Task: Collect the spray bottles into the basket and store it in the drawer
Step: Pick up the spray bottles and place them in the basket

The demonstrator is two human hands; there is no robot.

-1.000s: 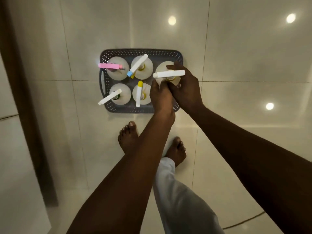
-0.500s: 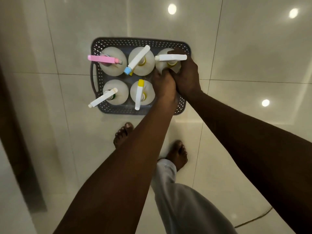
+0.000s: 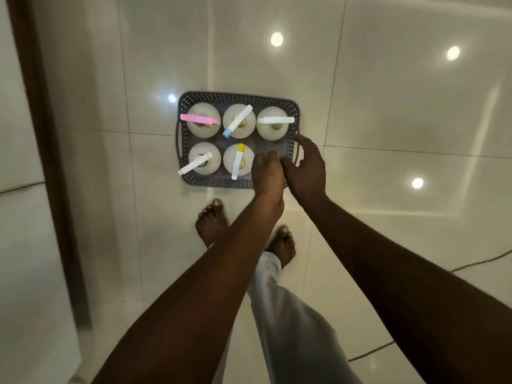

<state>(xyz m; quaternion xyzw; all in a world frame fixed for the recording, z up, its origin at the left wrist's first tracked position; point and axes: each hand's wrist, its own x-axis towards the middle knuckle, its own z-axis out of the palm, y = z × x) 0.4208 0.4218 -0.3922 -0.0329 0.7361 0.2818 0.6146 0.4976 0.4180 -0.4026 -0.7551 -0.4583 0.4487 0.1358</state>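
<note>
A grey perforated basket (image 3: 182, 139) sits on the glossy tiled floor and holds several white spray bottles standing upright. The back row has a pink-headed bottle (image 3: 199, 120), a blue-tipped bottle (image 3: 238, 121) and a white-headed bottle (image 3: 276, 121). A white-headed bottle (image 3: 197, 163) and a yellow-tipped bottle (image 3: 238, 161) stand in front. My left hand (image 3: 268, 173) hovers over the basket's front right corner, fingers loosely curled and holding nothing. My right hand (image 3: 306, 164) is beside it at the right rim, fingers spread and empty.
A dark wooden frame (image 3: 41, 134) runs down the left with a white panel (image 3: 19, 245) beside it. My bare feet (image 3: 212, 223) stand just before the basket. A thin cable (image 3: 371, 353) crosses the floor at lower right.
Both hands have let go of the white-headed bottle at the back right, which now stands in the basket. The hands have drawn back toward me.
</note>
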